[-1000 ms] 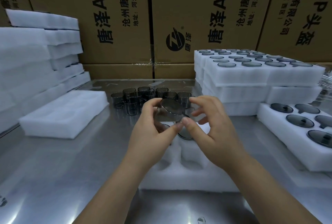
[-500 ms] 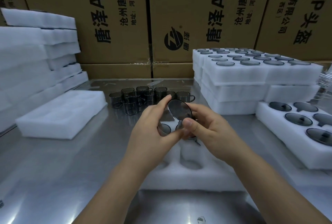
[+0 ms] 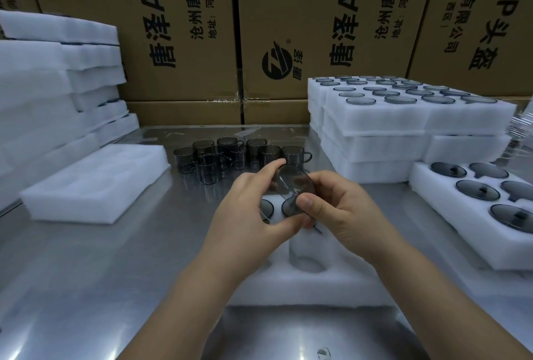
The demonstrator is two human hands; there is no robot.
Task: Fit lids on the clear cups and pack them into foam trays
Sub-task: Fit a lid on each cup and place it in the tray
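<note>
I watch the fingers of the left hand and right hand pinch the tilted lid by its rim, just above the foam tray and its empty pocket.

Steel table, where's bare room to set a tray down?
The steel table is bare front-left, between the empty foam tray and the tray being packed. Crowded: cups at the back, stacked trays and the lid tray on the right.

I watch the lid tip from nearly flat to steeply tilted, face toward the camera. The right hand closes in on the left hand, its thumb now on the lid's lower edge, both hands lower over the tray.
</note>
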